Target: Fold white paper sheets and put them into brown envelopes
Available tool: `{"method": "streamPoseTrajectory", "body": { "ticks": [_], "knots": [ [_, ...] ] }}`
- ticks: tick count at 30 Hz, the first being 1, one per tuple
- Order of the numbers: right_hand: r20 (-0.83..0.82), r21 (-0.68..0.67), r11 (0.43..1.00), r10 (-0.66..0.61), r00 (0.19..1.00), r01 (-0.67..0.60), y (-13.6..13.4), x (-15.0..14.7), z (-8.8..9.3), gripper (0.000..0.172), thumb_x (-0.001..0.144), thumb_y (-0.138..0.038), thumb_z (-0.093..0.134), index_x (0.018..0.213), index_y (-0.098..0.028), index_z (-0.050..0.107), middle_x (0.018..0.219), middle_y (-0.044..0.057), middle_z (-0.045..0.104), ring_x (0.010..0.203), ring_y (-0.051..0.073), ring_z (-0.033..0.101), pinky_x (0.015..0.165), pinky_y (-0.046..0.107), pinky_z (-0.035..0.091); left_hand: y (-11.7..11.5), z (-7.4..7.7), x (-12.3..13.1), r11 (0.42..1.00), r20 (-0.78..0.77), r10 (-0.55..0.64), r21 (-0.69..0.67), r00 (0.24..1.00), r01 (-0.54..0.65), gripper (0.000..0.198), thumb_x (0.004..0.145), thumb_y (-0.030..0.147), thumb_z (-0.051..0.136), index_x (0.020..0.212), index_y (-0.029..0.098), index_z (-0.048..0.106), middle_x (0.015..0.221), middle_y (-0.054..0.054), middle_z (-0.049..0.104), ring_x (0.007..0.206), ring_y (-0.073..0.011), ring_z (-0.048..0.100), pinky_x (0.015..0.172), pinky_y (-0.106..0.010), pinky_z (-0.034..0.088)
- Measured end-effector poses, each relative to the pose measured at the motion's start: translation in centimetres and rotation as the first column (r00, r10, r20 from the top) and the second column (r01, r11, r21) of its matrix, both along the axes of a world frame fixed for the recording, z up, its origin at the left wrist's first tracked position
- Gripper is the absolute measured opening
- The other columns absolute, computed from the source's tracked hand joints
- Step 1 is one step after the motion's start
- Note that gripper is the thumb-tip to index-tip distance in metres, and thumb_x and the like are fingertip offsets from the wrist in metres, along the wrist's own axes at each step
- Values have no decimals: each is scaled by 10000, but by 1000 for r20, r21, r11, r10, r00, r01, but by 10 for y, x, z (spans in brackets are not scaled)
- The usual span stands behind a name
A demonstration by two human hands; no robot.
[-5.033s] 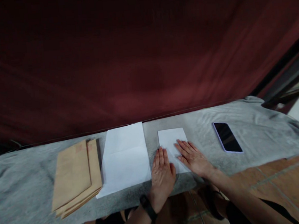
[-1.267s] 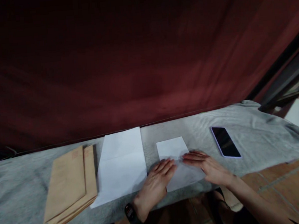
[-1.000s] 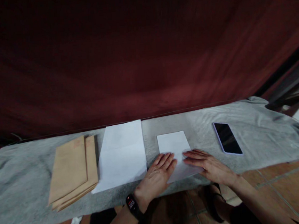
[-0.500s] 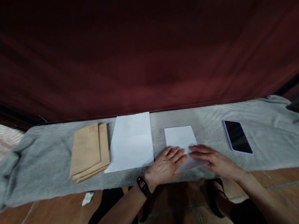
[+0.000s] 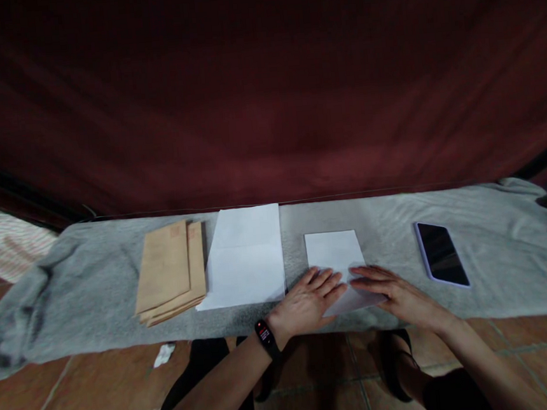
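A white sheet of paper [image 5: 333, 249] lies on the grey cloth, its near part folded or lifted toward me under both hands. My left hand [image 5: 307, 301], with a black band on the wrist, rests flat on the sheet's left side, fingers stretched out. On the right side my right hand [image 5: 396, 294] lies over the paper, fingers extended and tips close to the left fingertips. Neither hand is closed around anything. The hands cover part of the fold. Left of them is a stack of white paper sheets [image 5: 247, 258], close to my left wrist.
Brown envelopes [image 5: 164, 265] lie stacked at the left. A phone [image 5: 442, 255] with a lilac edge is at the right. The grey cloth [image 5: 508, 255] covers the long surface, with a dark red drape [image 5: 264, 103] behind. A scrap of white paper [image 5: 164, 354] lies on the tiled floor.
The view has shifted slightly, so the items appear a little farther right. Both hands stay on the folded sheet in nearly the same pose.
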State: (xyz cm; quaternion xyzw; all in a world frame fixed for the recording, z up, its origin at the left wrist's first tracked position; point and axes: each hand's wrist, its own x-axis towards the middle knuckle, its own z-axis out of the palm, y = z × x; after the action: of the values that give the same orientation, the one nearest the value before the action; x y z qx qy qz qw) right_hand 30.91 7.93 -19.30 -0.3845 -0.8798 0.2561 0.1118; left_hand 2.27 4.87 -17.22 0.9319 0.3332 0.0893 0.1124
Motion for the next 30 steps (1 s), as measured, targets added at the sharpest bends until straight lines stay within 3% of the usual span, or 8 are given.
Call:
{"method": "streamPoseTrajectory", "body": {
  "ticks": [6,11,17,21,26,30],
  "knots": [
    [-22,-57,998,0,1000,-1,3,1,4,519,846,-100,561,1282,-370,642,1487,-6,497,1375,243,445,1158,483,360,0,-2,0,1000,-34,8,-23,999,-9,624,936,373,577,1502,243,348,1595,-61,330,1489,-238,235,1227,-421,88],
    [-60,-95,995,-1,998,-4,10,1,5,319,908,-249,599,1183,-367,711,1435,6,556,1324,267,498,1118,475,405,-1,-4,1,1000,1,18,-7,1000,-18,551,971,393,509,1485,235,387,1572,-71,374,1476,-242,270,1221,-427,125],
    [-85,-160,987,-35,996,21,19,1,5,221,918,-328,603,1065,-327,768,1381,25,604,1270,275,548,1102,485,407,0,-3,4,997,-27,30,70,999,-28,514,1004,424,428,1479,229,397,1553,-72,408,1450,-232,323,1208,-406,166],
    [-85,-210,977,-42,995,23,21,1,4,210,898,-358,642,1056,-316,773,1388,35,599,1298,283,520,1128,487,363,2,-3,2,998,-40,24,55,999,-22,516,1015,458,384,1480,234,390,1568,-55,384,1454,-218,317,1212,-401,173],
    [-68,-230,972,-57,996,40,18,-1,4,274,902,-325,634,1157,-351,729,1488,14,498,1392,281,414,1175,477,298,2,-5,0,999,24,36,-35,999,-36,515,985,446,475,1461,258,417,1577,-45,370,1471,-210,286,1223,-408,173],
    [-81,-291,954,-96,992,68,16,-3,10,293,937,-390,580,1190,-329,715,1505,20,477,1395,279,410,1193,466,269,6,1,-4,987,147,45,-161,988,-21,426,950,350,566,1363,248,532,1471,-49,521,1404,-202,409,1217,-403,206]
  ]
}}
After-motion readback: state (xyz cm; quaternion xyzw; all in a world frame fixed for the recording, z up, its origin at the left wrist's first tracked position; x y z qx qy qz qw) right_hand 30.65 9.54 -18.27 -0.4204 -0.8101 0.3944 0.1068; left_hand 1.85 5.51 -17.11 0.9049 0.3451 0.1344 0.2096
